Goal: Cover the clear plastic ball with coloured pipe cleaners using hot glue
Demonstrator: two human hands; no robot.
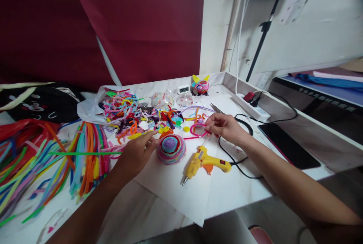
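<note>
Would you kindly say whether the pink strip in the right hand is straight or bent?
Bent: the pink strip curves into a loop, its rounded outline showing beside the right hand.

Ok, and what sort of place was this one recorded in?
Probably a craft workspace, though whether at home or in a workshop I can't tell. A glue gun, bundles of pipe cleaners and a ball wrapped in coloured coils sit on the table.

You're seeing a pink loop, purple-blue-red-pink ringed dome, yellow glue gun with orange trigger, maroon backdrop
</note>
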